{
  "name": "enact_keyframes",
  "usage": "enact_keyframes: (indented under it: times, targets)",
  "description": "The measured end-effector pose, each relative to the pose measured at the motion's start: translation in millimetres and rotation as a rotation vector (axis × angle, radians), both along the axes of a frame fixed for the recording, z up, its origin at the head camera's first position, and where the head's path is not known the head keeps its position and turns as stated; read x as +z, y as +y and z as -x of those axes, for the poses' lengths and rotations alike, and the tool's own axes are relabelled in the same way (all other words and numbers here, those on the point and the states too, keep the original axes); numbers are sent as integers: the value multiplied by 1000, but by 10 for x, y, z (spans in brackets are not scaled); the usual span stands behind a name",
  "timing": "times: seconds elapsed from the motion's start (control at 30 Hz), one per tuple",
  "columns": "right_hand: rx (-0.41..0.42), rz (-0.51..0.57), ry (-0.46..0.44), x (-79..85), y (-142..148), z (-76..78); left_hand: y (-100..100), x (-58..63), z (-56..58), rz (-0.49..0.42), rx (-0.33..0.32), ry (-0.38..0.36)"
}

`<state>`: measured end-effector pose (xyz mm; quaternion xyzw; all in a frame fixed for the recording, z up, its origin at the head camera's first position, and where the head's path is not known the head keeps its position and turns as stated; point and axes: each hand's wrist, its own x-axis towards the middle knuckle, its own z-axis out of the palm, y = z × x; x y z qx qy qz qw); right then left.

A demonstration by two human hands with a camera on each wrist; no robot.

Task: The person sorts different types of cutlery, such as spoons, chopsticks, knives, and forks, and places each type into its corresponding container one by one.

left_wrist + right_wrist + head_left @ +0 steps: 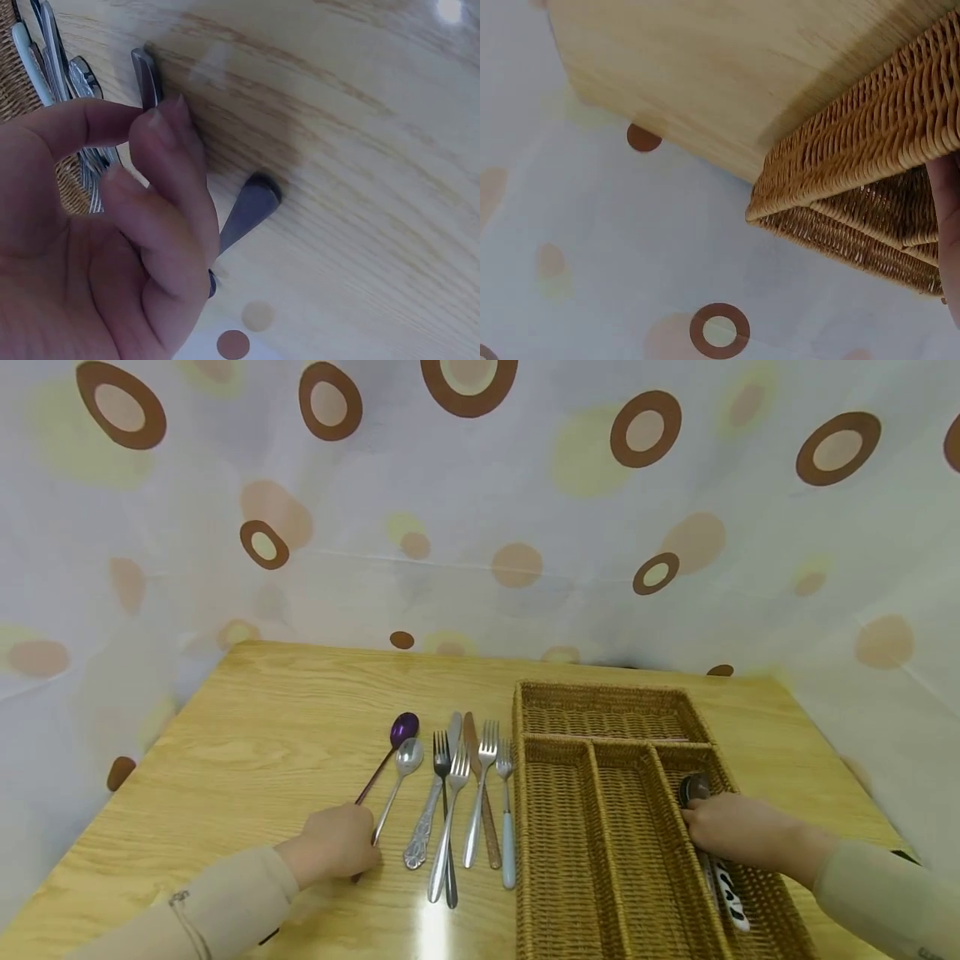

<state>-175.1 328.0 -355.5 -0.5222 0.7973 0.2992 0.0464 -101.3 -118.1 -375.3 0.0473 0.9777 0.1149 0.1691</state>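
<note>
Bent over the tabletop, my left hand (337, 843) pinches the handle of a silver spoon (409, 755) between thumb and finger. In the left wrist view the tip of that silver handle (147, 79) sticks out past the fingertips. A purple spoon (403, 727) lies beside it, its handle passing under the hand. My right hand (742, 831) reaches into the right compartment of a wicker cutlery tray (592, 739), fingers at the bowl of a spoon (696, 787). Below it shows a black-and-white patterned handle (729, 897). I cannot tell whether those hidden fingers grip the spoon.
Between the left hand and the tray lie several forks (487, 747), a silver knife (423, 835) with an ornate handle, and a brown knife (470, 735). A fork with a pale blue handle (508, 852) is close to the tray's left wall. A dotted curtain (450, 527) hangs behind the wooden table (300, 693).
</note>
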Motion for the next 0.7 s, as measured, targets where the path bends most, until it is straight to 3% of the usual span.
enact_keyframes:
  times: [0.17,0.3,0.5,0.7]
  targets:
    - [-100,135,-77,-73,61,52,13,-27,-6,-30,8,21]
    - [-153,172,-127,-76,74,63,14,-91,-5,-23,-14,52]
    - [-182,229,-145,-107,85,66,84,-147,6,13,-27,97]
    - [-150,300,-106,-79,94,91,138,-185,12,80,-39,146]
